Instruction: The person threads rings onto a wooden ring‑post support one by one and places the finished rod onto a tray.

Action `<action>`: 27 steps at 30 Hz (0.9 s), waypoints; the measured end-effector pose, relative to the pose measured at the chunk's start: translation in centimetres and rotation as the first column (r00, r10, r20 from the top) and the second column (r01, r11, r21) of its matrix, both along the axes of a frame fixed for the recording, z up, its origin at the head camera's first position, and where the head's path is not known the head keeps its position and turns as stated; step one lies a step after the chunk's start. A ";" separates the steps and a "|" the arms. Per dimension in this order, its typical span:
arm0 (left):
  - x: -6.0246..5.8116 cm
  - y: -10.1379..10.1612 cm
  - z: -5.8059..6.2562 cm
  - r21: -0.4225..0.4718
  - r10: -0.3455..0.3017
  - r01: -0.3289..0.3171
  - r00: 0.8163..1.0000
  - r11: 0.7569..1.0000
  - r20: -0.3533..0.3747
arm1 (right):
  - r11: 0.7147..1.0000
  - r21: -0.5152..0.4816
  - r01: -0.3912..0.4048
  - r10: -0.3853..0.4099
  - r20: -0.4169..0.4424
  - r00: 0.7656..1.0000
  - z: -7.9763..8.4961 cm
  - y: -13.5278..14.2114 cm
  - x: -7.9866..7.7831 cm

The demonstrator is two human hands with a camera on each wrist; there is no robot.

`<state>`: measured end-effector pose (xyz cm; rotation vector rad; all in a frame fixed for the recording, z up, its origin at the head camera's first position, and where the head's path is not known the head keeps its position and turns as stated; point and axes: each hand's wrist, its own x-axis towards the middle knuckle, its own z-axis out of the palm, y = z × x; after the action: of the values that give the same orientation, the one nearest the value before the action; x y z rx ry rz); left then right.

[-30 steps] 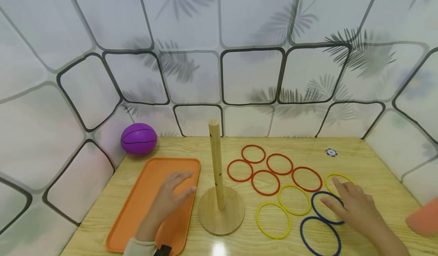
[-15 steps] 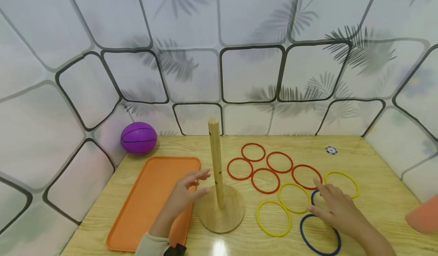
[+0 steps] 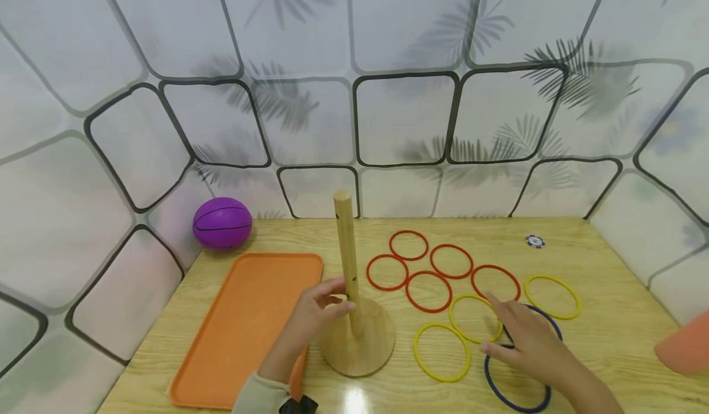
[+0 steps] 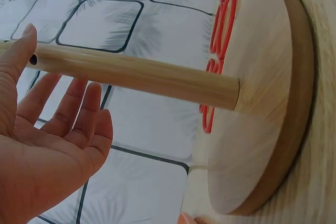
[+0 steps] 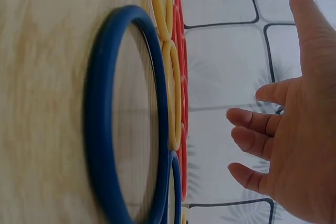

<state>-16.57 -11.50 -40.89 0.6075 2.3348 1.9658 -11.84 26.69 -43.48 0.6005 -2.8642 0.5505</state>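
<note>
A wooden pole [image 3: 348, 260] rises upright from its round wooden base [image 3: 357, 358]. My left hand [image 3: 310, 318] has come up to the pole from the left, thumb and fingers spread either side of it. In the left wrist view the thumb overlaps the pole [image 4: 147, 74] near a dark hole, and loosely bent fingers sit by its lower edge. My right hand [image 3: 526, 343] hovers palm down, holding nothing, over two blue rings [image 3: 545, 397], which it partly hides. Beside them lie yellow rings [image 3: 415, 354] and several red rings [image 3: 367, 272], flat on the table.
An orange tray [image 3: 238, 315] lies left of the base. Behind it sits a purple ball [image 3: 223, 223] by the wall. A poker chip [image 3: 535, 242] lies at the back right of the table [image 3: 604, 278]. An orange-pink object [image 3: 687, 349] shows at the right edge.
My left hand has moved right, from over the tray to the pole. My right hand has shifted left, from beside the far yellow ring to over the blue rings. The rings have stayed put.
</note>
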 end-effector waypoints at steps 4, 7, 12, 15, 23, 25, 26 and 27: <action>0.1 0.3 0.1 -0.022 0.015 -0.014 0.999 1.000 0.047 | 1.000 -0.007 -0.014 0.014 0.039 0.999 -0.2 -0.7 0.0; 0.1 0.6 0.1 -0.028 0.019 -0.017 0.998 0.999 0.063 | 1.000 0.009 -0.027 0.027 0.049 0.998 -0.4 -1.2 0.0; 0.1 0.9 0.1 -0.003 0.031 -0.031 0.994 1.000 0.106 | 0.995 0.029 -0.094 0.095 -0.029 0.995 -1.3 -1.9 0.2; 0.1 1.0 0.1 0.013 0.030 -0.032 0.991 0.999 0.127 | 0.993 0.040 -0.114 0.117 -0.072 0.991 -1.8 -2.3 0.3; -0.2 1.0 -0.4 0.031 0.015 -0.018 0.993 0.999 0.114 | 0.989 0.088 -0.118 0.118 0.008 0.993 -1.8 -3.5 0.1; -0.2 1.0 -0.4 0.029 0.016 -0.020 0.993 0.999 0.115 | 0.986 0.112 -0.127 0.126 0.012 0.992 -1.7 -3.9 0.0; -0.1 1.0 -0.5 0.027 0.018 -0.021 0.993 0.999 0.115 | 0.983 0.126 -0.133 0.133 0.006 0.991 -1.8 -4.0 -0.1; -0.1 1.0 -0.5 0.027 0.018 -0.021 0.993 0.999 0.118 | 0.981 0.137 -0.136 0.138 -0.001 0.990 -1.8 -4.1 -0.1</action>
<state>-16.70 -10.48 -41.38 0.4586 2.2565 1.9874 -11.99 22.54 -45.32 0.8248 -2.8830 0.3705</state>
